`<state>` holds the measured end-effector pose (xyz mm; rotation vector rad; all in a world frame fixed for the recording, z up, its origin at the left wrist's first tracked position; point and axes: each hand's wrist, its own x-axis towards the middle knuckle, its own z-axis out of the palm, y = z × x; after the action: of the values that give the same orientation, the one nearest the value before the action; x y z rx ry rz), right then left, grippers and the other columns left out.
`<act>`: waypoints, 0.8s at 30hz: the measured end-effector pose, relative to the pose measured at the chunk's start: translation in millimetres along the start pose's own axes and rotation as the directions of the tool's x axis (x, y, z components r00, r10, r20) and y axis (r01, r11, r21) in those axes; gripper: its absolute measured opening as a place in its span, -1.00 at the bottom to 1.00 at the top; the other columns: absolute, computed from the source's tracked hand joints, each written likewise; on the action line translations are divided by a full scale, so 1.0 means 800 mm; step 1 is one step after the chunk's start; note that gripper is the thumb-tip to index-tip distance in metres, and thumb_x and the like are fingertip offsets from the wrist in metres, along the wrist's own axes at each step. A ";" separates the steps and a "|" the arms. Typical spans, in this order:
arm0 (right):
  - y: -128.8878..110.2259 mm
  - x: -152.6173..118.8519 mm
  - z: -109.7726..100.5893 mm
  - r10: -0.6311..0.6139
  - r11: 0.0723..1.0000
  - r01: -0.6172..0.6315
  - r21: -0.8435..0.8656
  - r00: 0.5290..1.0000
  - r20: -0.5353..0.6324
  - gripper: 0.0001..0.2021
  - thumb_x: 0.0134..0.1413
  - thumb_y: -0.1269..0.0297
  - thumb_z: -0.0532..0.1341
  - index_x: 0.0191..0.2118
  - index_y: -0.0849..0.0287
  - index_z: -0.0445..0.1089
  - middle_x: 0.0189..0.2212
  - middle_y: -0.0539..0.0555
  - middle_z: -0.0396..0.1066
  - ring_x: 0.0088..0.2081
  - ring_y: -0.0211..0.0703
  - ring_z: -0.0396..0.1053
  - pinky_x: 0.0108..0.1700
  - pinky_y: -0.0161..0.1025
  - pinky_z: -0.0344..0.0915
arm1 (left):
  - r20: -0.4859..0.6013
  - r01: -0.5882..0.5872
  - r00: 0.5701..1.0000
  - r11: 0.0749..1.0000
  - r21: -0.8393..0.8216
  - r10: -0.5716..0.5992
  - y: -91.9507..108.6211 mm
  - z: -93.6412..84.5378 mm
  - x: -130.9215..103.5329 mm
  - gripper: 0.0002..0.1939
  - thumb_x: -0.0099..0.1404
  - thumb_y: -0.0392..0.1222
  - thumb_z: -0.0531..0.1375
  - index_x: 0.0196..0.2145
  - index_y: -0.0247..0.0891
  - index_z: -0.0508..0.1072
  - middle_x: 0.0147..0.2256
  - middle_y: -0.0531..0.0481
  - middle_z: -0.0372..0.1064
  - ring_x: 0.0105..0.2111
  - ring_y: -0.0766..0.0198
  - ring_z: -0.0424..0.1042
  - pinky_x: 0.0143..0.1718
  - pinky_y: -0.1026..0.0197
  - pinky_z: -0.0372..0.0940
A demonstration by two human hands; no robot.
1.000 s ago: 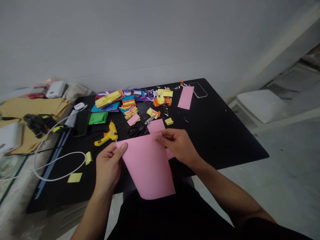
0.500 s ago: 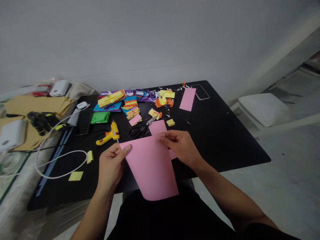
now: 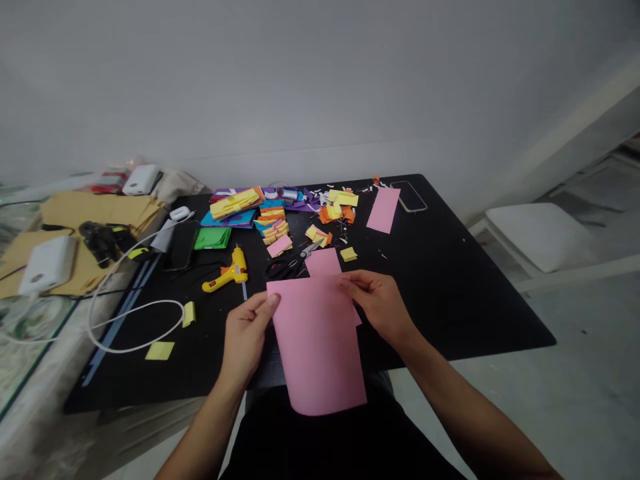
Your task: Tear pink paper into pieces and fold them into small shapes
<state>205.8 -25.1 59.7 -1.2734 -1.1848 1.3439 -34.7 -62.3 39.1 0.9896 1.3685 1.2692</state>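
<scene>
A pink paper sheet hangs over the table's near edge, its lower end curling above my lap. My left hand pinches its upper left edge between thumb and fingers. At the upper right corner my right hand grips the same sheet, fingertips partly hidden. Just beyond the sheet lies a smaller pink piece, partly covered by it. Black-handled scissors rest at that piece's left. A yellow glue gun lies beyond my left hand.
Folded colored papers and scraps fill the table's back. A pink strip lies near a phone-shaped frame at back right. A white cable loops at left, close to yellow notes. A white stool stands right.
The camera view has shifted slightly. My left hand has come closer to my right, and the pink sheet hangs straighter. Both hands keep their hold on it.
</scene>
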 end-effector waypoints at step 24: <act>-0.060 0.023 0.001 -0.141 0.845 0.318 -0.430 0.908 0.395 -0.88 0.19 0.26 0.33 -0.37 0.12 0.57 -0.41 0.02 0.60 -0.33 -0.15 0.51 -0.25 -0.23 0.37 | 0.492 -0.208 0.870 0.924 0.321 0.025 0.041 0.052 0.019 -0.65 0.40 0.06 0.23 -0.34 -0.26 0.64 -0.43 0.03 0.49 -0.41 0.28 0.34 -0.38 0.27 0.14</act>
<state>203.7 -0.9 104.9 -1.1961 -1.9648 1.1517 1.8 -36.0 71.0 1.5534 1.1744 0.7773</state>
